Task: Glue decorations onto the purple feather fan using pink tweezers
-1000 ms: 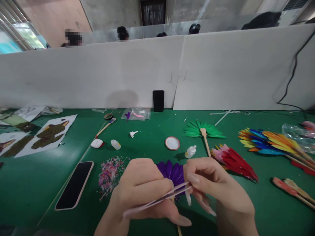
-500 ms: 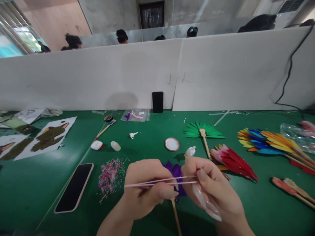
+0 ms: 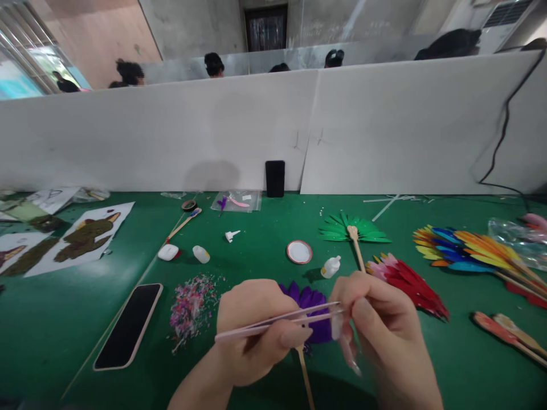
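Note:
Pale pink tweezers lie across my left hand, which is closed around them with the tips pointing right. My right hand is closed in a pinch of thumb and forefinger right by the tweezer tips; anything between those fingers is too small or hidden to make out. Its other fingers, with long clear nails, curl below. Under both hands lies a purple petalled fan on a wooden stick, partly covered by the hands. A small white bottle stands just beyond my right hand.
Left of my hands are a heap of colourful bits and a phone. Beyond them are a round white lid and a green fan. Red petals and multicoloured ones lie right. A white partition stands behind.
My right hand has shifted slightly right, and its lower fingers have curled in. The tweezers tilt a little more, their rear end lower. My left hand still holds them.

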`<state>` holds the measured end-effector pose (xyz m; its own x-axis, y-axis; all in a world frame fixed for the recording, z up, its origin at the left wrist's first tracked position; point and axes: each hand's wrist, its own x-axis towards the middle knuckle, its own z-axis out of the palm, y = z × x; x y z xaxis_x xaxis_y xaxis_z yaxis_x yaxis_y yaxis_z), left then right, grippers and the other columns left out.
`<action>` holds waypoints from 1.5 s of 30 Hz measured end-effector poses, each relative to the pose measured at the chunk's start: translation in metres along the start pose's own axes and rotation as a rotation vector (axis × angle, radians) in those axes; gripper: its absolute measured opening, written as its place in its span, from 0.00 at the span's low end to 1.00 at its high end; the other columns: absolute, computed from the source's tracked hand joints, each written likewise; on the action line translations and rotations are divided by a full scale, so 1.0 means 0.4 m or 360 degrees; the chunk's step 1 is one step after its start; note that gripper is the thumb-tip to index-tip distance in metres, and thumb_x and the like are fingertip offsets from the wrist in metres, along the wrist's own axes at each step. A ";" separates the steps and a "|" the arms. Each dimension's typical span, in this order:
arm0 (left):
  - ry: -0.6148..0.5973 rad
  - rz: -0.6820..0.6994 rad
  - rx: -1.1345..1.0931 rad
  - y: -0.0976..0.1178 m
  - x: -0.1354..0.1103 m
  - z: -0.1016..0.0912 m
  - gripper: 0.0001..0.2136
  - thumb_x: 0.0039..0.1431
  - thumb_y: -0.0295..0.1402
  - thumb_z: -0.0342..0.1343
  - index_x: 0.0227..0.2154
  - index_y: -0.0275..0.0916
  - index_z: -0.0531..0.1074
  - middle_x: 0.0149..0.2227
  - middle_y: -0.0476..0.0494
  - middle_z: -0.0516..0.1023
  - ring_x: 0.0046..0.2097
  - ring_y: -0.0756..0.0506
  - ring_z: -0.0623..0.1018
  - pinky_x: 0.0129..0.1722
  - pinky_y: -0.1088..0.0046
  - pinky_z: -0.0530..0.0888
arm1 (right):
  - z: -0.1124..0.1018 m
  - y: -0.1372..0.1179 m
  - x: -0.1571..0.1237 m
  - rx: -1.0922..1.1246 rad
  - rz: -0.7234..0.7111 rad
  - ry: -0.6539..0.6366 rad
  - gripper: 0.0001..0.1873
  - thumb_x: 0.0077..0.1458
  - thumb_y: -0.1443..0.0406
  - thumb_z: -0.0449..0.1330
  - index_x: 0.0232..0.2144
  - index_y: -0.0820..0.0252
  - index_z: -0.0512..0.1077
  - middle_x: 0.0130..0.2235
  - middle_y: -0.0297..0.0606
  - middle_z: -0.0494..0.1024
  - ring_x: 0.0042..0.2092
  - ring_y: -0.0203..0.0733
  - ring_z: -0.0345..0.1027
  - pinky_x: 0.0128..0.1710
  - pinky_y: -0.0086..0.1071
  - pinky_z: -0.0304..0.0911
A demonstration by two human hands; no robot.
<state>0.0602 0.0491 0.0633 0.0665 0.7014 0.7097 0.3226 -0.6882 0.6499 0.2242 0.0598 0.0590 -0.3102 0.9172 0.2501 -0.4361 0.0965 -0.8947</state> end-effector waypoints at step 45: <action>-0.0017 0.0576 0.0344 -0.006 0.034 -0.031 0.12 0.63 0.37 0.50 0.28 0.35 0.69 0.18 0.50 0.68 0.22 0.52 0.68 0.22 0.76 0.65 | 0.026 0.005 0.011 -0.0257 0.0274 0.0097 0.22 0.63 0.56 0.50 0.20 0.60 0.66 0.15 0.30 0.65 0.17 0.29 0.57 0.16 0.21 0.54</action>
<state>0.0487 0.0579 0.0746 0.2211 0.4242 0.8782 0.4674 -0.8364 0.2864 0.2131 0.0601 0.0621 -0.3145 0.9466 0.0707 -0.2388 -0.0068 -0.9710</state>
